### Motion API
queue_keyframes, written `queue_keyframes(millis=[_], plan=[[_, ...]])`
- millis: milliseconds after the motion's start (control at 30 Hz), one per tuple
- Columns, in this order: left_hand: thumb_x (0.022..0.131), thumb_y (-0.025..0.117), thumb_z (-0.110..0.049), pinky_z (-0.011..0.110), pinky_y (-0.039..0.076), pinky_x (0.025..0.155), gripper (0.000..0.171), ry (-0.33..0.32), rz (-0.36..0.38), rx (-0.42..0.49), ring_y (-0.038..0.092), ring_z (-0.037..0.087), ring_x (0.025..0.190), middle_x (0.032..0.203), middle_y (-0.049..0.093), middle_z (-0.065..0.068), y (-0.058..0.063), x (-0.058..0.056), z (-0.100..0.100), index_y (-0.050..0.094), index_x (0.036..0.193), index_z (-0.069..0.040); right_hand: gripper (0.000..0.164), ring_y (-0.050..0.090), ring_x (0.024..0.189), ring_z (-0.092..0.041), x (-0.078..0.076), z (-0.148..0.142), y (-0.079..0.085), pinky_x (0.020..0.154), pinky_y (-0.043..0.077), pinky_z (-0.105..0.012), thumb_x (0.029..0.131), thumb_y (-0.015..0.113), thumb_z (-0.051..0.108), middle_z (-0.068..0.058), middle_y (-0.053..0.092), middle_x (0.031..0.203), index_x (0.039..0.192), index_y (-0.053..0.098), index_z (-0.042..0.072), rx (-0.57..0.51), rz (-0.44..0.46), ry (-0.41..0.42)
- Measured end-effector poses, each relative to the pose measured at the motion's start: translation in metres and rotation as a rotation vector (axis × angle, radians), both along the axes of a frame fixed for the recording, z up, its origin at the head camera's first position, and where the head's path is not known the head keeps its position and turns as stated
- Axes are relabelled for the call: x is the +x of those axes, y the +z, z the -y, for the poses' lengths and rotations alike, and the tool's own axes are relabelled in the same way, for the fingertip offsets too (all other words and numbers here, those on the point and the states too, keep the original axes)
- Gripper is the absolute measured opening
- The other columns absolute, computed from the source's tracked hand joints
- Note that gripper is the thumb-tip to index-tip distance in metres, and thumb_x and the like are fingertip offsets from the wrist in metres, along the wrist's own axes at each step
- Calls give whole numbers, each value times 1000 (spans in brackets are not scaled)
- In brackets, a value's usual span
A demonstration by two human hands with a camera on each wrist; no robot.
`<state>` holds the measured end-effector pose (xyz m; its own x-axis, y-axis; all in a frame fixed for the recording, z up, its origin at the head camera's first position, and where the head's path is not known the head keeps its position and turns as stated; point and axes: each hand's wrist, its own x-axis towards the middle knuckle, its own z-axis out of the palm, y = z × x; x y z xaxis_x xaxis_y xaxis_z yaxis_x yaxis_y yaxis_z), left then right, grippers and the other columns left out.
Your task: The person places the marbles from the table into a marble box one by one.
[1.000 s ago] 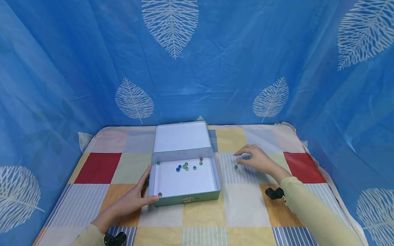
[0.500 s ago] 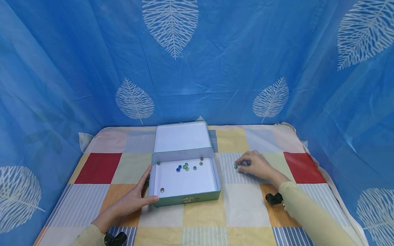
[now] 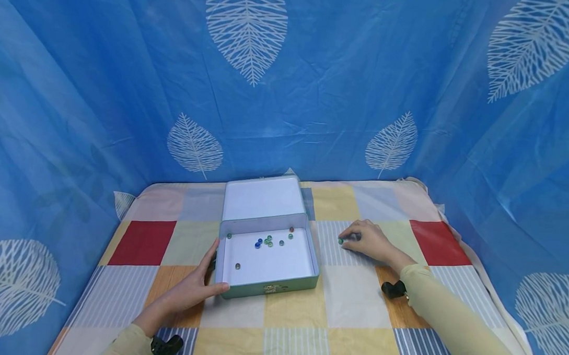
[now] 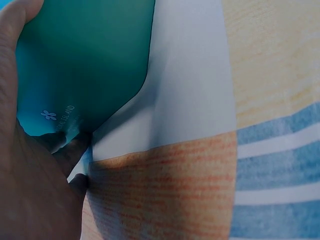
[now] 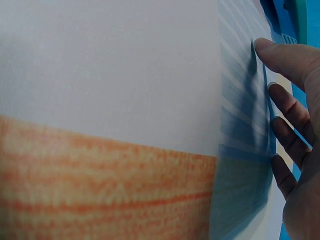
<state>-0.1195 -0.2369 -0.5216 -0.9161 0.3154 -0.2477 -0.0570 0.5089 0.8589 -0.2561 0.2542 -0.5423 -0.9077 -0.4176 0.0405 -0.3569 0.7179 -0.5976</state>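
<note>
An opened green tin box (image 3: pixel 280 288) with a white inside holds several glass marbles, among them blue marbles (image 3: pixel 257 244) and a brownish marble (image 3: pixel 237 266) lying apart near the front left. My left hand (image 3: pixel 193 289) grips the box's front left corner, thumb on the front wall and fingers along the left side; in the left wrist view the thumb and fingers lie against its green wall (image 4: pixel 95 65). To the right of the box, my right hand (image 3: pixel 370 242) pinches a green marble (image 3: pixel 341 241) at the cloth between thumb and forefinger. The right wrist view does not show this marble.
The box lid (image 3: pixel 262 197) lies folded back behind the box. A patchwork-patterned cloth (image 3: pixel 293 345) covers the table. Blue curtains (image 3: pixel 314 137) with white leaf prints surround it at the back and sides.
My right hand's thumb and forefinger have closed in on the green marble. Inside the box, the brownish marble has rolled away from the front left corner, toward the back and right. The left hand stays put.
</note>
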Motion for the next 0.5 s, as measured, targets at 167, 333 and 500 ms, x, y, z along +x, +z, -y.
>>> queue_keyframes(millis=[167,333,500], plan=[[93,75,-35,69,9,118,110,0,1,11,-5,40,155,171,-10,9,0,0,0,-10,161,-45,15,52,110,-24,-1,0,-2,102,32,-57,90,80,28,9,67,107,105,80,30,6,-7,-4],[93,76,-36,69,8,118,110,4,2,1,-5,40,155,171,-10,9,-1,0,0,-10,162,-44,14,52,110,-25,-2,0,-4,101,32,-56,90,81,27,8,66,106,103,80,31,11,-17,-7],[93,76,-37,68,8,118,111,8,2,-6,-5,40,155,171,-10,9,-1,-1,0,-11,161,-44,13,52,110,-26,-2,1,-4,101,32,-57,89,82,27,8,67,105,102,80,30,11,-27,-8]])
